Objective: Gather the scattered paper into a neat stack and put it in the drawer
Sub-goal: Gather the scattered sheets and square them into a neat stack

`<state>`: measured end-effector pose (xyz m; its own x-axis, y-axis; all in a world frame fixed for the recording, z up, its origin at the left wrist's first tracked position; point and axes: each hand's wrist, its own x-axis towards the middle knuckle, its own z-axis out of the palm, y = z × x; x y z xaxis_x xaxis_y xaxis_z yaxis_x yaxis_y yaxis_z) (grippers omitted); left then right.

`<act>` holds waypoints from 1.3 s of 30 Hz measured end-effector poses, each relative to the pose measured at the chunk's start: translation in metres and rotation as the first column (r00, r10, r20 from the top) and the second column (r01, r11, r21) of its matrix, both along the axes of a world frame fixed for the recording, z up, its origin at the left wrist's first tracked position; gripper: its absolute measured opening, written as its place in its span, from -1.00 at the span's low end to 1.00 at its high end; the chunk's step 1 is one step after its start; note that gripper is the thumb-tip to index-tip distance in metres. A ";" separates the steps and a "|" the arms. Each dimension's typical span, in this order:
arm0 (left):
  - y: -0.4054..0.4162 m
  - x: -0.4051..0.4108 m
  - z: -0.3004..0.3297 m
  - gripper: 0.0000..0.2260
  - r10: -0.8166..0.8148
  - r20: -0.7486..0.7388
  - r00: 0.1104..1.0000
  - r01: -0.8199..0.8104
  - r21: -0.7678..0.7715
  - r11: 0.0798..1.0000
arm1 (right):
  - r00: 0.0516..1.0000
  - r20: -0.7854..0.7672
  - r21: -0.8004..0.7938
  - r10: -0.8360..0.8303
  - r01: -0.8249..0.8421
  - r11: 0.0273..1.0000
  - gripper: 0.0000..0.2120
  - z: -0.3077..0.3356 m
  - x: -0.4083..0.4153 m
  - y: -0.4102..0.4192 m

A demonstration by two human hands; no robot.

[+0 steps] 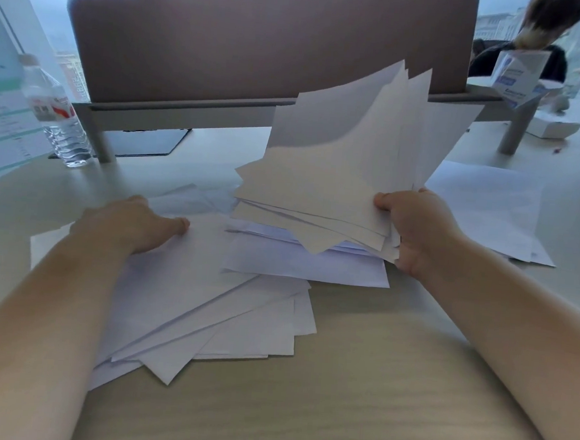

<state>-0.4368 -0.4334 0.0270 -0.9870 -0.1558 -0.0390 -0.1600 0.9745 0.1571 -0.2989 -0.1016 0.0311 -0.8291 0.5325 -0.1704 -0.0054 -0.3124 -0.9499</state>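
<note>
Gathering loose white sheets on the desk (355,396)
The right hand (418,229) pinches a fanned, uneven bundle of paper (337,161) tilted up above the desk; the left hand (134,222) lies flat, fingers spread, on the splayed pile (213,310) beside it

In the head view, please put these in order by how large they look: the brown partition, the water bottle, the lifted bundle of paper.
1. The brown partition, clearly the largest.
2. The lifted bundle of paper, held in the right hand.
3. The water bottle, the smallest.
The bundle is nearer the camera, which enlarges it.
</note>
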 end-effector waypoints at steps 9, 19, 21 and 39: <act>0.000 -0.001 -0.001 -0.21 -0.008 -0.008 1.000 0.009 0.071 0.997 | 1.000 0.006 0.000 -0.001 0.001 1.000 -0.77 -0.002 0.000 0.000; -0.006 -0.001 0.000 0.10 0.124 -0.021 0.992 -0.123 0.049 0.991 | 1.000 0.023 0.031 0.007 -0.007 0.999 -0.80 0.000 0.002 -0.002; -0.003 0.002 0.001 0.06 0.138 -0.064 0.988 -0.127 0.160 0.979 | 1.000 0.026 0.038 0.004 -0.005 0.999 -0.79 0.000 0.003 -0.003; 0.001 0.010 0.024 -0.70 0.179 -0.679 0.712 0.148 0.395 0.907 | 1.000 0.009 0.059 -0.006 0.005 0.998 -0.78 0.001 0.003 -0.005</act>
<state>-0.4272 -0.4327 0.0508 -0.7526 -0.3032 0.5846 0.1384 0.7951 0.5905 -0.2963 -0.1061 0.0322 -0.8246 0.5465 -0.1462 0.0021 -0.2554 -0.9668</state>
